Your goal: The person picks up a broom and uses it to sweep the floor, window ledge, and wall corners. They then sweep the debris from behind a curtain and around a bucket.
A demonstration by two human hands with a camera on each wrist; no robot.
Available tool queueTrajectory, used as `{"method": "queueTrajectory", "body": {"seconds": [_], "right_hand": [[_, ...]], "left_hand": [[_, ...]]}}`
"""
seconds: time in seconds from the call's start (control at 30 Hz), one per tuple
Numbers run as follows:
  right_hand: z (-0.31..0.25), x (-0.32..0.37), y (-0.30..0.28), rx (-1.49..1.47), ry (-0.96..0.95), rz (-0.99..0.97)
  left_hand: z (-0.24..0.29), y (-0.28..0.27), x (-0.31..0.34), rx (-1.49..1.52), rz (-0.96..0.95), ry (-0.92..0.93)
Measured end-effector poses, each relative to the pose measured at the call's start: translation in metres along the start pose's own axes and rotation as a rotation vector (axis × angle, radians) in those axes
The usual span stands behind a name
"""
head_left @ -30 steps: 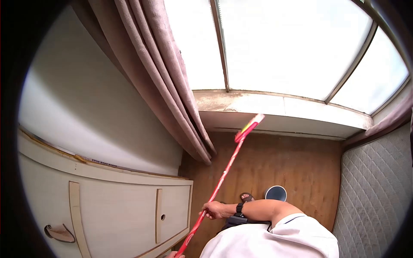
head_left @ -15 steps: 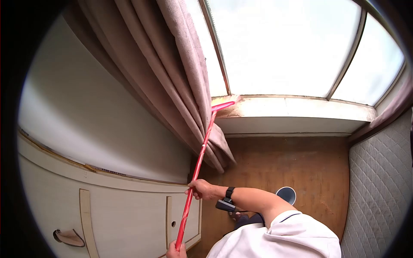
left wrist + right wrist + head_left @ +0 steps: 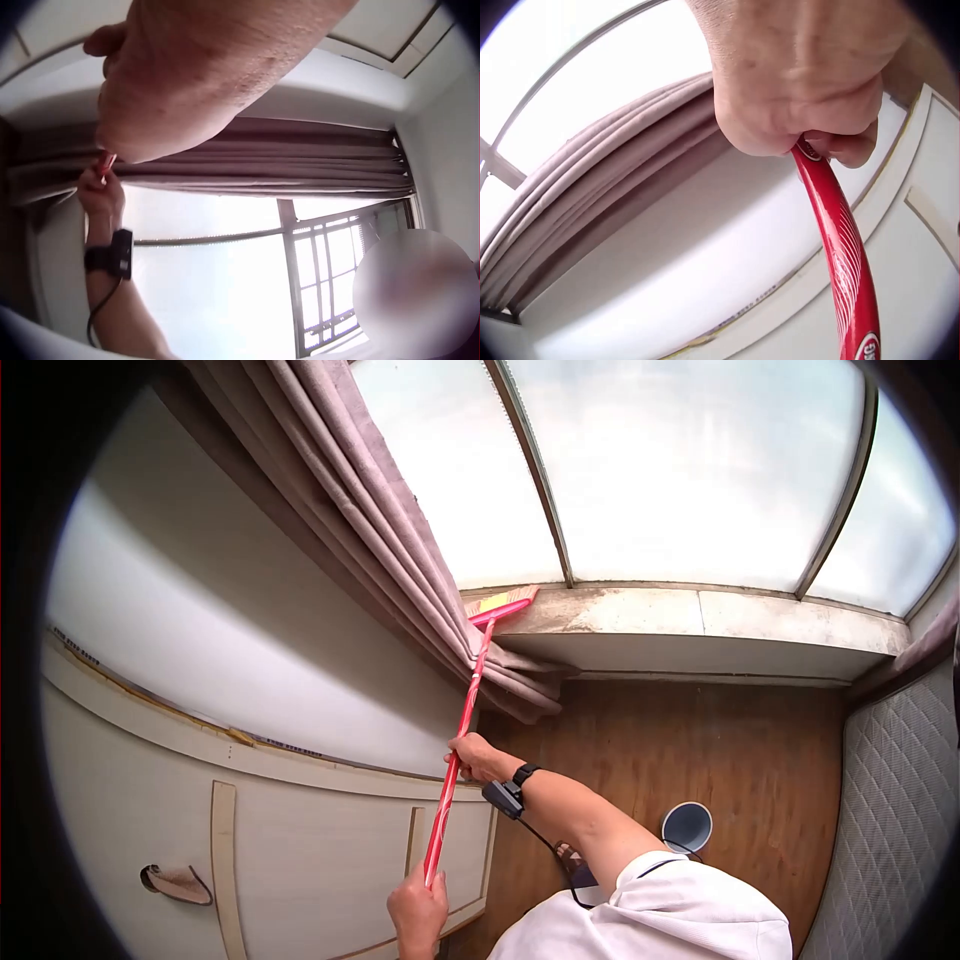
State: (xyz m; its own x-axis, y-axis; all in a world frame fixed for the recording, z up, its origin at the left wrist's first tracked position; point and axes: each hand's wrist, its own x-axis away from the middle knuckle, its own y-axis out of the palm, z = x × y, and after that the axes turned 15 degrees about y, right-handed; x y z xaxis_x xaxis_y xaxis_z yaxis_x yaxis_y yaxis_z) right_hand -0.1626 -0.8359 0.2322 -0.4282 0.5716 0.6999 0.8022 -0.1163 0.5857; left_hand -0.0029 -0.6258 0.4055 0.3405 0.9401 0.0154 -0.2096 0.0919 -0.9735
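A red broom (image 3: 455,760) slants from the lower left up to the windowsill (image 3: 620,610). Its head (image 3: 505,606), with yellow and pale bristles, is on the sill's left end, right at the mauve curtain (image 3: 360,510). My right hand (image 3: 478,757) grips the handle about midway, and the right wrist view shows those fingers (image 3: 847,146) curled round the red shaft. Lower down, my left hand (image 3: 418,910) holds the handle near its end. In the left wrist view the left hand (image 3: 150,97) fills the top, its grip mostly hidden.
A bucket (image 3: 687,827) stands on the wooden floor (image 3: 640,750) by my feet. To the right is a quilted mattress (image 3: 895,780) on its side. White cabinet panels (image 3: 310,840) run along the left, below the wall. Frosted window panes (image 3: 690,470) rise behind the sill.
The broom head has swung up and left from in front of the sill onto its left end by the curtain. The curtain's lower folds have shifted. Both hands have moved up in view, still gripping the handle.
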Motion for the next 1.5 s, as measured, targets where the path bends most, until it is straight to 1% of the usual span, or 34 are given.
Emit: {"method": "queueTrajectory", "body": {"seconds": [0.03, 0.1, 0.17, 0.23, 0.27, 0.3, 0.33, 0.37, 0.4, 0.47, 0.53, 0.57, 0.6, 0.67, 0.7, 0.77, 0.87, 0.9, 0.93, 1.0, 1.03, 1.07, 1.1, 1.17, 1.2, 1.23, 1.27, 1.33, 1.4, 1.47, 1.5], "right_hand": [[0.011, 0.002, 0.001, -0.049, 0.017, -0.003], [0.035, 0.01, -0.002, -0.044, 0.038, -0.082], [0.055, 0.041, 0.007, -0.116, 0.047, -0.091], [0.07, 0.057, 0.014, -0.125, 0.036, -0.097], [0.073, 0.059, 0.016, -0.109, 0.032, -0.116], [0.072, 0.058, 0.018, -0.108, 0.037, -0.118], [0.068, 0.056, 0.021, -0.073, 0.003, -0.121], [0.063, 0.054, 0.023, -0.042, -0.032, -0.124], [0.054, 0.05, 0.021, -0.034, -0.056, -0.081], [0.029, 0.06, 0.005, 0.058, -0.042, -0.037], [0.034, 0.032, -0.014, -0.083, -0.023, -0.015], [0.044, 0.029, -0.023, -0.053, 0.03, -0.031], [0.052, 0.043, -0.022, -0.061, -0.004, -0.037], [0.081, 0.053, -0.023, -0.068, 0.049, -0.085], [0.096, 0.063, -0.018, -0.08, 0.072, -0.074], [0.112, 0.075, -0.012, -0.105, 0.076, -0.089], [0.113, 0.091, -0.004, -0.06, 0.041, -0.121], [0.111, 0.094, -0.001, -0.061, 0.004, -0.13], [0.106, 0.092, -0.003, -0.057, 0.009, -0.131], [0.092, 0.084, -0.012, -0.039, -0.072, -0.089], [0.082, 0.077, -0.019, -0.053, -0.046, -0.016], [0.077, 0.066, -0.032, -0.045, -0.004, 0.005], [0.086, 0.054, -0.039, -0.037, 0.039, 0.001], [0.104, 0.054, -0.035, -0.017, 0.092, -0.034], [0.112, 0.062, -0.021, -0.015, 0.106, -0.071], [0.117, 0.072, -0.009, 0.012, 0.156, -0.119], [0.126, 0.075, 0.002, -0.034, 0.172, -0.147], [0.134, 0.081, 0.016, -0.07, 0.15, -0.213], [0.132, 0.087, 0.017, -0.076, 0.12, -0.179], [0.129, 0.101, 0.008, -0.085, 0.094, -0.137], [0.122, 0.11, -0.001, -0.095, 0.067, -0.084]], "left_hand": [[-0.005, -0.008, 0.011, 0.008, -0.008, 0.03], [-0.008, -0.028, 0.032, 0.007, -0.02, 0.047], [-0.002, -0.054, 0.049, 0.008, -0.033, 0.054], [0.005, -0.075, 0.062, 0.287, -0.119, -0.174], [-0.001, -0.072, 0.067, 0.287, -0.116, -0.178], [-0.01, -0.066, 0.075, 0.281, -0.045, -0.15], [-0.014, -0.061, 0.079, 0.272, 0.022, -0.124], [-0.015, -0.049, 0.077, 0.268, 0.015, -0.128], [-0.012, -0.032, 0.074, 0.209, 0.03, -0.125], [-0.007, -0.008, 0.066, 0.153, 0.034, -0.118], [0.002, 0.003, 0.046, 0.057, -0.035, -0.005], [0.009, -0.004, 0.044, 0.087, -0.038, 0.017], [0.005, -0.01, 0.05, 0.096, -0.036, 0.019], [-0.02, -0.025, 0.077, 0.053, -0.138, 0.022], [-0.026, -0.032, 0.089, 0.052, -0.139, 0.02], [-0.035, -0.041, 0.103, 0.216, -0.076, 0.077], [-0.034, -0.049, 0.114, 0.203, -0.043, 0.069], [-0.033, -0.049, 0.113, 0.205, -0.041, 0.065], [-0.032, -0.048, 0.11, 0.209, -0.012, 0.043], [-0.027, -0.039, 0.1, 0.212, 0.013, 0.011], [-0.025, -0.025, 0.092, 0.163, -0.036, -0.003], [-0.019, -0.014, 0.085, 0.115, -0.084, -0.015], [-0.01, -0.008, 0.081, 0.097, -0.001, 0.106], [-0.022, -0.015, 0.101, 0.127, -0.019, 0.082], [-0.029, -0.022, 0.112, 0.144, -0.043, 0.063], [-0.032, -0.034, 0.122, 0.156, -0.01, 0.067], [-0.02, -0.053, 0.127, 0.158, -0.018, 0.071], [0.0, -0.084, 0.121, 0.335, -0.03, -0.171], [-0.026, -0.077, 0.132, 0.311, -0.034, -0.15], [-0.036, -0.062, 0.13, 0.294, -0.044, -0.131], [-0.033, -0.054, 0.122, 0.354, -0.011, -0.09]]}}
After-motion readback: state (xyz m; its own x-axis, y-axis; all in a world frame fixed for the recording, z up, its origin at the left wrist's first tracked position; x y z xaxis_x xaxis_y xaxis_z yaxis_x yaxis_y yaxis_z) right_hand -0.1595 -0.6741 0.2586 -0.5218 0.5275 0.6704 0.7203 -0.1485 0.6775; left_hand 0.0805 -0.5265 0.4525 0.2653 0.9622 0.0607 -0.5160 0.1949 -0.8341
